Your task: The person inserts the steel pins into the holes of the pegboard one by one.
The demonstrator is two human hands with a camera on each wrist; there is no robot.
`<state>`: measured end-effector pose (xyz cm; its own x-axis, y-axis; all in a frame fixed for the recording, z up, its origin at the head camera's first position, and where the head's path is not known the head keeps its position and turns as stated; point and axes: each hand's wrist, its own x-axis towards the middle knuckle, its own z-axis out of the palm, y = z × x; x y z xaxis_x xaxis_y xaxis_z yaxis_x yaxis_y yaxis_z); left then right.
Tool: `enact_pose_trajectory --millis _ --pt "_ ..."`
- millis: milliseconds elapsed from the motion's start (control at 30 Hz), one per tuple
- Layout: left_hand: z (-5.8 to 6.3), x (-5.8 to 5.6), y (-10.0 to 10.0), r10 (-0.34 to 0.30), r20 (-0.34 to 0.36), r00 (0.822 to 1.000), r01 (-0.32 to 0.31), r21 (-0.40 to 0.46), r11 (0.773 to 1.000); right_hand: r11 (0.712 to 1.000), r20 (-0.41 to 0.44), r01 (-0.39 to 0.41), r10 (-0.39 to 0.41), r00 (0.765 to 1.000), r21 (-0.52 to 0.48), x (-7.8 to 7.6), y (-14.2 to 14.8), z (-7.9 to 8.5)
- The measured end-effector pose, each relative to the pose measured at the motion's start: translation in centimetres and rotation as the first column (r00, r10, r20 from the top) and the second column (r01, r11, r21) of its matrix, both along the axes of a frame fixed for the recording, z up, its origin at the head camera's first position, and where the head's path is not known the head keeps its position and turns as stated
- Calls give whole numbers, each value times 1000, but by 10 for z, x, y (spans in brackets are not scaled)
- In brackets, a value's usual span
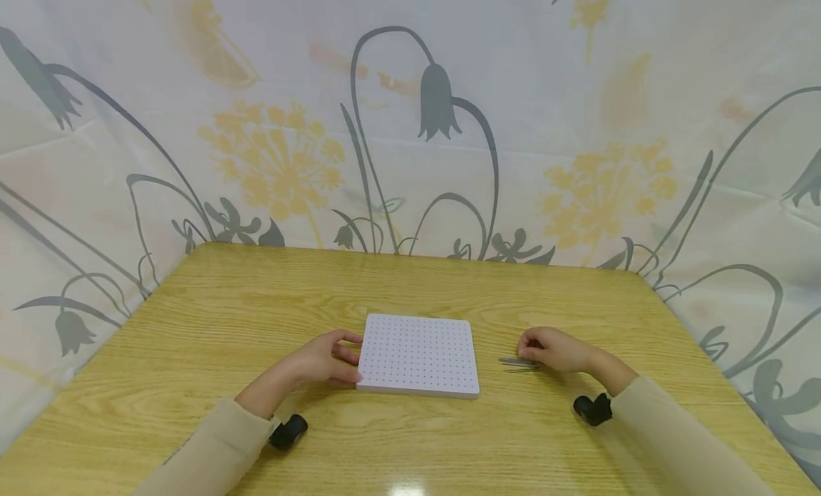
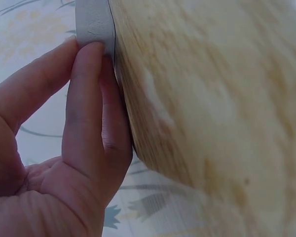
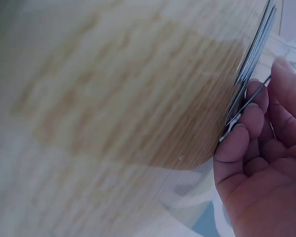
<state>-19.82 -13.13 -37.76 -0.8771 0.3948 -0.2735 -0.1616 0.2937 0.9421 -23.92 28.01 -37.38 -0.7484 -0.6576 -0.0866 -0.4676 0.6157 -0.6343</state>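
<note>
A white board with rows of small holes (image 1: 417, 353) lies flat on the table. At its left edge my left hand (image 1: 330, 357) holds it, the thumb at the near corner. The left wrist view shows the fingertips (image 2: 91, 52) against the board's pale side (image 2: 94, 22). To the right of the board, several thin metal rods (image 1: 518, 362) lie in a loose bunch, also seen as grey rods (image 3: 256, 44) in the right wrist view. My right hand (image 1: 554, 348) is over their right end, pinching one thin rod (image 3: 251, 98) between thumb and fingers.
The wooden table (image 1: 410, 286) carries the board and rods. A cloth with printed flowers (image 1: 436, 97) hangs behind and on both sides. Black wrist cameras (image 1: 288, 432) sit below each wrist, and pale sleeves cover both forearms.
</note>
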Motion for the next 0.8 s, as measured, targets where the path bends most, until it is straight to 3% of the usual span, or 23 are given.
enact_pose_trajectory --millis 233,433,600,800 --pt "3 3 0 7 3 1000 -7 -26 1000 997 -61 54 -57 996 -48 -2 5 -6" --pt "2 1 0 -2 17 1000 2 1 1000 989 -162 111 -125 979 -97 -2 3 -5" --pt "1 0 0 -14 22 1000 13 20 1000 980 -102 131 -147 984 -149 -1 -4 -3" --pt "1 0 -1 -17 12 1000 16 7 1000 969 -88 154 -173 981 -192 -1 -13 -2"
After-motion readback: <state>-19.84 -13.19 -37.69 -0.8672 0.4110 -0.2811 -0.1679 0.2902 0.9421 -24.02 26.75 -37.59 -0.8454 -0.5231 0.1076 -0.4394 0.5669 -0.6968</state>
